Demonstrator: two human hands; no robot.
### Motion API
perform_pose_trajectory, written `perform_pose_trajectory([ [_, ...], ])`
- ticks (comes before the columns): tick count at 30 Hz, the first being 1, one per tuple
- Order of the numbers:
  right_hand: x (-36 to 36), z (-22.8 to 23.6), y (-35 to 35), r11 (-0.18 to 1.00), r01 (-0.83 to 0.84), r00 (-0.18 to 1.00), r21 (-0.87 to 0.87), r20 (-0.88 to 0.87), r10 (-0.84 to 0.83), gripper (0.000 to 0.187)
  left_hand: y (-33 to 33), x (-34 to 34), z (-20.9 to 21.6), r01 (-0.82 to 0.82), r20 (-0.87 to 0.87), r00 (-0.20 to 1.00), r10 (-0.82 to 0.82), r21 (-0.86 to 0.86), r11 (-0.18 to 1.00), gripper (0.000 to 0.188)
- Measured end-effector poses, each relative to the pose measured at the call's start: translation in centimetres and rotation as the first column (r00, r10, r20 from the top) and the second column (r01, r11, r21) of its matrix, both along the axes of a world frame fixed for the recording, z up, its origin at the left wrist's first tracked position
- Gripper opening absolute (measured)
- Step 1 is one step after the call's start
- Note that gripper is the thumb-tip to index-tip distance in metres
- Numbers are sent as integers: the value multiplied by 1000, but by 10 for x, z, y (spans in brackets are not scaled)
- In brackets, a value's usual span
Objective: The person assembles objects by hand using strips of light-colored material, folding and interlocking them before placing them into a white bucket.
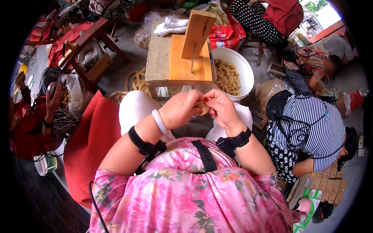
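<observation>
In front of my lap, my left hand (pixel 182 107) and my right hand (pixel 224 109) meet with bent fingers. Both pinch a small tan rolled strip (pixel 203 108), partly covered by the fingertips. Its exact kind is unclear. Just beyond them, a wooden stand (pixel 175 75) with an upright board (pixel 197 29) and a thin metal rod (pixel 192 65) rests on a worn box-like bench (pixel 158 54). To the right of it, a white bucket (pixel 248 79) holds many twisted tan pieces (pixel 226 77).
Long tan strips (pixel 138 83) lie left of the bench, and a white cloth (pixel 171 25) is on top. A red cloth (pixel 91 151) hangs at my left. Close by on the right bends a person in a striped shirt (pixel 311 128); another person (pixel 29 132) sits left.
</observation>
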State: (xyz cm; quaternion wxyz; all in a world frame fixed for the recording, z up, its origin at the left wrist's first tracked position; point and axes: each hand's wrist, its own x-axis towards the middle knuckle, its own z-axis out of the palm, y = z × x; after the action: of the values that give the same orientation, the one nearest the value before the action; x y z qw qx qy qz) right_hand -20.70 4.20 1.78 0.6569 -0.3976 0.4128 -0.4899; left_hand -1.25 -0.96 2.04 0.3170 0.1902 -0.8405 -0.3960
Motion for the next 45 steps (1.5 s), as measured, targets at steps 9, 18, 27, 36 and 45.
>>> perform_pose_trajectory([
  [9, 26, 18, 12, 878, -123, 539, -463, -774, -333, 35, 5, -8, -24, -141, -187, 966, 176, 187, 972, 18],
  [18, 19, 8, 3, 821, -28, 706, -571, -593, -388, 18, -7, 0, -36, 393, -489, 857, 164, 824, 407, 24],
  [27, 20, 13, 8, 810, -236, 484, -536, -788, -381, 11, 2, -5, -36, -53, -265, 944, 196, 465, 884, 15],
  [36, 10, 29, 28, 976, -213, 914, -48, -362, 182, 28, -12, 10, -34, -452, 64, 890, 452, 271, 850, 14],
  [45, 29, 32, 16, 770, -378, 594, -515, -772, -224, 18, 1, 1, -38, -376, -7, 921, 390, 250, 892, 11],
])
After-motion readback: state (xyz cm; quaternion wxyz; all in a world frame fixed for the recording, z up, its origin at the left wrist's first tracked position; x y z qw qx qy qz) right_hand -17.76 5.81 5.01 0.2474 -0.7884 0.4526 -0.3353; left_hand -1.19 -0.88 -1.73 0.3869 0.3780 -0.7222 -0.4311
